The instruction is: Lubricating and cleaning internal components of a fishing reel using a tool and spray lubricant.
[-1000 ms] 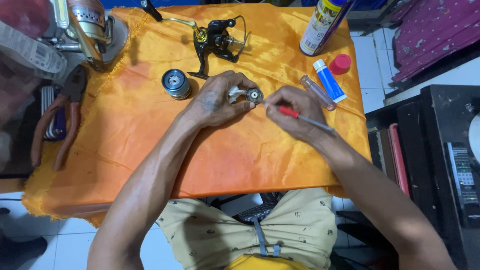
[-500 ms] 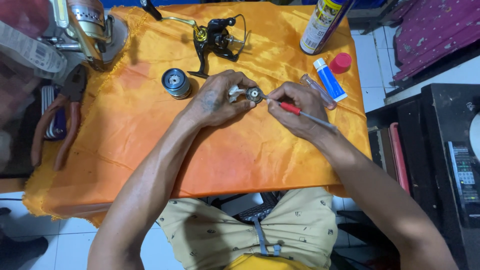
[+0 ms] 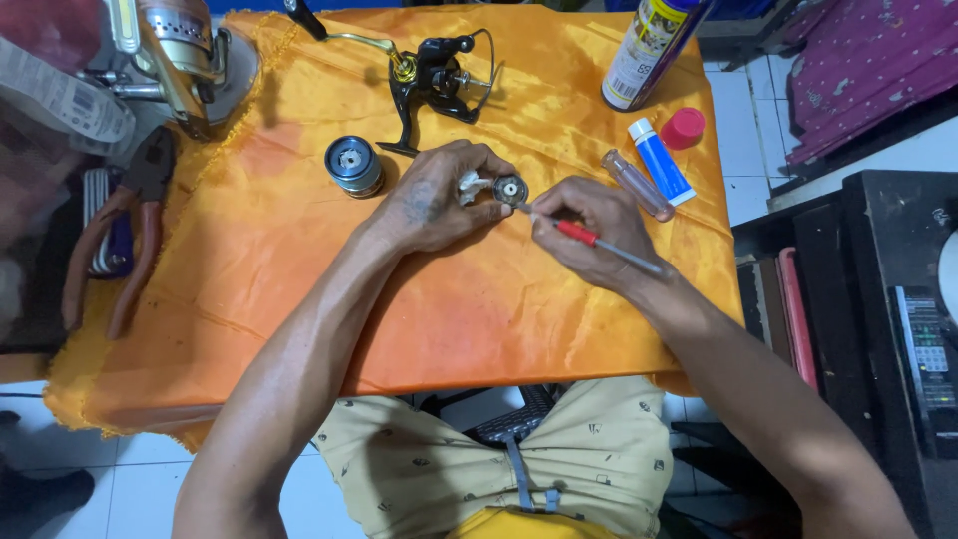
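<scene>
My left hand grips a small round metal reel part just above the orange cloth. My right hand holds a thin tool with a red handle, its tip touching the metal part. A black fishing reel body with a gold handle lies beyond my hands. A blue-grey spool stands on the cloth to the left of my left hand.
A spray can, a red cap, a white-and-blue tube and a small clear vial sit at the right of the cloth. A larger reel and orange-handled pliers lie left. Dark equipment stands right.
My right hand has shifted slightly, sliding the red-handled tool's tip closer onto the metal part. My left hand stays in place.
</scene>
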